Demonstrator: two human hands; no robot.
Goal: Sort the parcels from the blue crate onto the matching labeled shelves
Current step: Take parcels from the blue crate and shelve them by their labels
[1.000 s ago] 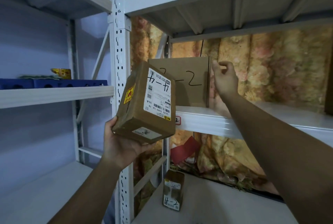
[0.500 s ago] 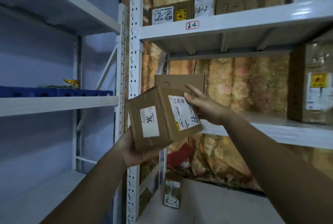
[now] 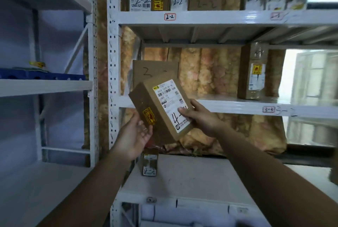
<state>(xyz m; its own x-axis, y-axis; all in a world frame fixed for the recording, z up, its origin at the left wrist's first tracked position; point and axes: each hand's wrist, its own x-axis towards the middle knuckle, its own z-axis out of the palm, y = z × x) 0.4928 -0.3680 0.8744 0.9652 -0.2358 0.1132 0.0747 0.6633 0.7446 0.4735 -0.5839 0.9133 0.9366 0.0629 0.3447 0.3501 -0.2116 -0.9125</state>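
Hands on tilted, white-labelled brown parcel.

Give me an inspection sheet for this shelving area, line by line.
Surface: white shelves with a 2-2 tag and a 3-3 tag.
Job's things: held parcel marked 4-; 4-2 parcel standing on bottom shelf; 2-2 parcels on top shelf; blue crate on left shelf.
Clutter: nothing seen.
Hands: right hand grips held parcel, thumb on label; left hand open, fingers against its side.
Cables: nothing seen.
Surroundings: floral curtain behind; window at right.
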